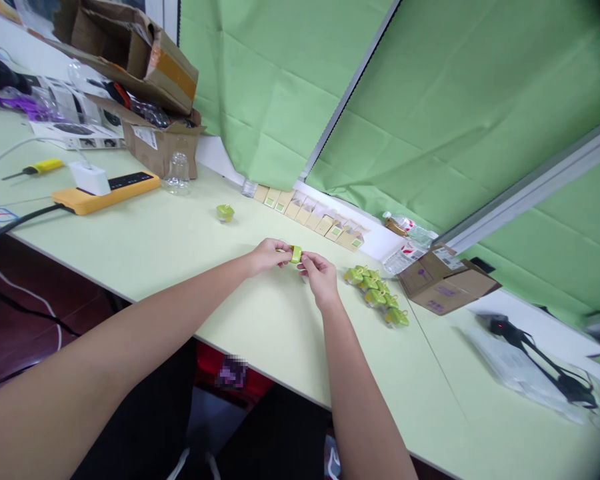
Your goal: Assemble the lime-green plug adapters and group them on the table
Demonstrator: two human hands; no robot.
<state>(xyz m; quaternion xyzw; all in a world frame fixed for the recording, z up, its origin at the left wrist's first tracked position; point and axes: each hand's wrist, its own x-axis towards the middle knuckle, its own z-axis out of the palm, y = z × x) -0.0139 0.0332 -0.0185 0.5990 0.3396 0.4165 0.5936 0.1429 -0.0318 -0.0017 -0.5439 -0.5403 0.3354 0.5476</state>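
My left hand (269,257) and my right hand (321,275) meet above the middle of the table. Between their fingertips is a small yellow-green piece (296,254), in the same colour as the lids nearby; both hands are closed on it. Its exact kind is too small to tell. To the right of my right hand stands a cluster of several little clear containers with green looped lids (375,295). One more such green-lidded container (225,213) sits alone, beyond my left hand.
Small cardboard boxes (305,212) line the table's back edge. At left are an orange power strip (115,192), a yellow-handled screwdriver (44,167), a clear plastic cup (179,175) and open cartons (160,143). Another carton (443,283) and a black strapped device (540,360) lie right.
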